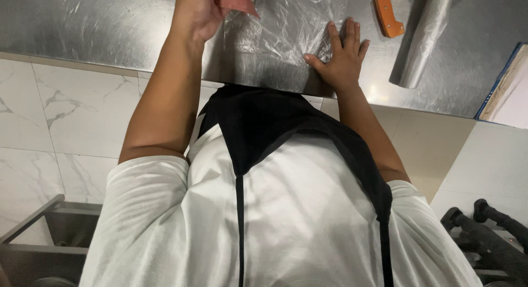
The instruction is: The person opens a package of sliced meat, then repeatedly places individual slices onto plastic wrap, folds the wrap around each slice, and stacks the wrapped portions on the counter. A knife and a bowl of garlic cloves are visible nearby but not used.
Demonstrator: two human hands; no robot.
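My left hand [197, 12] grips a reddish-pink piece [237, 1], likely meat, at the top edge of the view, above a sheet of clear plastic wrap [286, 28] spread on the steel counter [82, 28]. My right hand [342, 55] lies flat with fingers spread, pressing down the near right corner of the wrap. My white shirt and black apron fill the lower part of the view.
A knife with an orange handle [388, 13] lies on the counter right of the wrap. Beside it sits a roll of clear plastic film [423, 39]. A blue-edged board [509, 89] is at the far right. White marble-patterned floor tiles lie below.
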